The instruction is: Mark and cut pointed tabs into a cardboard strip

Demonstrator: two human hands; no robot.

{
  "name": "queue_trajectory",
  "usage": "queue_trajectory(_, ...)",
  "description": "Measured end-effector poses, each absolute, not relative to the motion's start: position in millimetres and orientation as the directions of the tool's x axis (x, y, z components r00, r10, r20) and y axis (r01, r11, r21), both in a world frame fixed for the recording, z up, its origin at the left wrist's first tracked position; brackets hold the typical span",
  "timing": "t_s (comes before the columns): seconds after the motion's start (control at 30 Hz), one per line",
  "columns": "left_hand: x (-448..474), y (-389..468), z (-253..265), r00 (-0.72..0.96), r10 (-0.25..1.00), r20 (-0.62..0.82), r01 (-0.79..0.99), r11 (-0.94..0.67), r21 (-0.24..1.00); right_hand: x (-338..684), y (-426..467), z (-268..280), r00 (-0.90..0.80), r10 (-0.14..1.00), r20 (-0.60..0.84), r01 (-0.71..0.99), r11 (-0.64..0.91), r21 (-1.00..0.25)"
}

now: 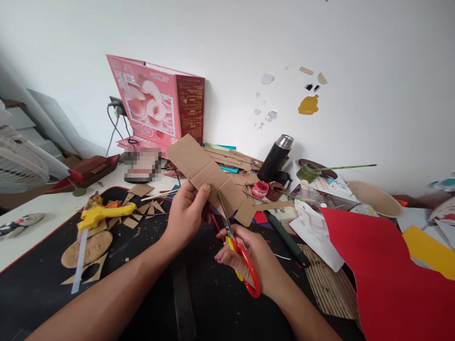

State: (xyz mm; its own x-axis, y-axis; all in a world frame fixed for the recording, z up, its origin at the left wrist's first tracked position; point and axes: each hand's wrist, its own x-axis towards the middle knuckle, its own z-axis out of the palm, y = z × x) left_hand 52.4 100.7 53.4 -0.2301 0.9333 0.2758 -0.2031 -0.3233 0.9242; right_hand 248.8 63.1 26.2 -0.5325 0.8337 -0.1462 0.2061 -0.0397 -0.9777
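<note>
A creased strip of brown cardboard [195, 161] is held up over the table, pinched by my left hand [186, 208] with the thumb on its near face. My right hand [256, 251] grips a pair of scissors [253, 274] with red and yellow handles. The scissor blades point up and away, and one lies across the near face of the cardboard close to my left thumb. Whether the edge is being cut at this spot, I cannot tell.
A yellow glue gun [103, 215] lies at left among cardboard scraps [142, 190]. Paint jars [260, 189], a black flask [275, 158] and a dark green cutter [287, 239] are right of centre. Red paper [384, 274] covers the right. Behind stands a pink box [149, 104].
</note>
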Motion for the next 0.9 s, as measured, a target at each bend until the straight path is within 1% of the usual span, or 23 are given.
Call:
queue_trajectory(0.2,51.6,99.6,53.7,-0.226,0.935,0.273,-0.177,-0.315,0.933,248.2,62.5,39.1,-0.550,0.816,-0.178,0.187,-0.088,-0.978)
queue_trajectory(0.4,51.5,99.8,51.5,-0.241,0.934,0.265,-0.182,-0.311,0.933,247.7,62.6,35.6,-0.557,0.812,-0.173,0.142,-0.112,-0.984)
queue_trajectory(0.57,51.7,99.9,51.3,-0.240,0.933,0.269,-0.170,-0.313,0.934,248.4,62.5,33.4,-0.564,0.806,-0.179,0.138,-0.122,-0.983)
queue_trajectory(0.63,51.9,100.0,51.7,-0.241,0.934,0.262,-0.172,-0.307,0.936,248.2,62.0,33.6,-0.560,0.810,-0.176,0.151,-0.109,-0.982)
queue_trajectory(0.77,52.2,100.5,52.3,-0.235,0.938,0.254,-0.177,-0.298,0.938,246.6,60.5,35.4,-0.512,0.845,-0.154,0.231,-0.037,-0.972)
queue_trajectory(0.9,52.6,100.9,52.7,-0.221,0.937,0.269,-0.172,-0.309,0.935,245.5,58.8,35.2,-0.481,0.857,-0.183,0.296,-0.038,-0.955)
